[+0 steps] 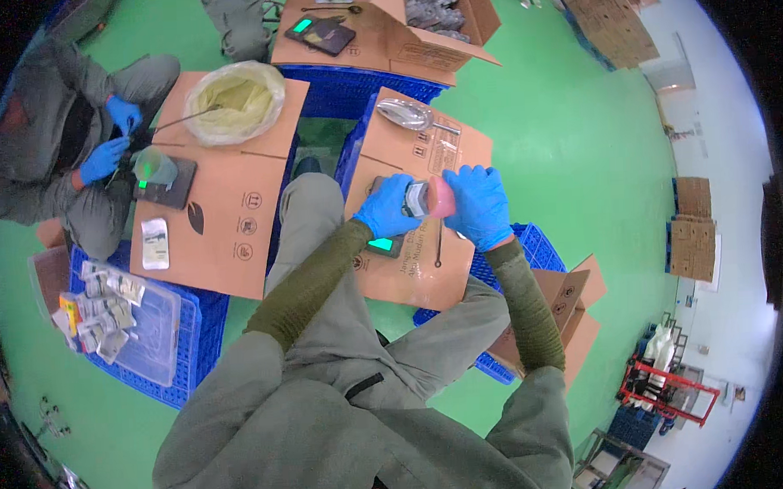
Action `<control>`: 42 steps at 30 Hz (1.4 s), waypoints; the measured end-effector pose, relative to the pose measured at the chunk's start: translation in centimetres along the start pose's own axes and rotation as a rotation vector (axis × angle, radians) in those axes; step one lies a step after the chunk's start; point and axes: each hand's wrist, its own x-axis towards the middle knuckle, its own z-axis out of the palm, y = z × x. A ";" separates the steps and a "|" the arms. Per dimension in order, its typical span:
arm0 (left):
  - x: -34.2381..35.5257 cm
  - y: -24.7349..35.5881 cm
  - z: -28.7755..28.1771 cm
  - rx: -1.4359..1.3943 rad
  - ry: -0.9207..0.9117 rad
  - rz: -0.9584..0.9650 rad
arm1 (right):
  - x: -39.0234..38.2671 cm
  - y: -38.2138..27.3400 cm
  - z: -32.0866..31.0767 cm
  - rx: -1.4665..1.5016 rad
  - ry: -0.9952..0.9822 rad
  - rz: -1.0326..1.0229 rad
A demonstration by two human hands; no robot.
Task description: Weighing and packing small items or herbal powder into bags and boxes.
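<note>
1. The grey pouch (416, 200) with a pale label is in the left hand (385, 208), just right of its curled fingers, which pinch it; the fingertips on its far side cannot be made out.
2. The pink cup (442, 197) is in the right hand (478, 209), just left of its fingers, which bend around it, thumb side toward the pouch; the exact contact is partly hidden.
3. Pouch and cup meet end to end between the two hands, appearing to touch. Their shared line runs roughly left to right, from one set of fingers to the other; the left hand is nearer the pouch, the right nearer the cup. What is inside either cannot be told.
4. Below the left fingers, a dark scale (382, 246) shows a lit green display.
5. Beyond both hands' fingers rests a metal scoop (404, 114); nearer the body than the right fingers, a thin long-handled spoon (438, 263). Both lie on a cardboard sheet (473, 147).
6. Right of and below the right fingers are a blue crate (534, 250) and an open carton (559, 303).
7. Well left of the left fingers, a co-worker's gloved hand (104, 160) is near a greenish cup (154, 166).
</note>
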 end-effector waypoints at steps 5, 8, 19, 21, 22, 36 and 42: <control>0.3 -0.7 0.2 -0.064 -0.026 -0.012 | 0.9 -0.6 -1.2 -0.029 -0.028 -0.025; 0.7 -0.9 0.1 -0.076 -0.046 -0.034 | 1.2 -0.5 -1.2 -0.061 -0.010 -0.060; 0.7 1.2 -0.9 -0.058 0.141 -0.012 | 2.3 -1.2 -3.0 -0.087 -0.037 -0.093; 0.7 1.6 -1.3 -0.023 0.111 -0.040 | 2.3 -1.1 -2.8 -0.114 -0.022 -0.098; 0.7 1.4 -1.1 -0.026 0.116 -0.043 | 2.4 -1.1 -2.9 -0.115 -0.024 -0.104; 0.5 1.7 -1.5 -0.009 0.123 -0.037 | 3.1 -1.7 -3.8 -0.159 -0.133 -0.100; 0.5 1.4 -1.3 -0.017 0.129 -0.024 | 3.1 -1.6 -3.8 -0.189 -0.103 -0.135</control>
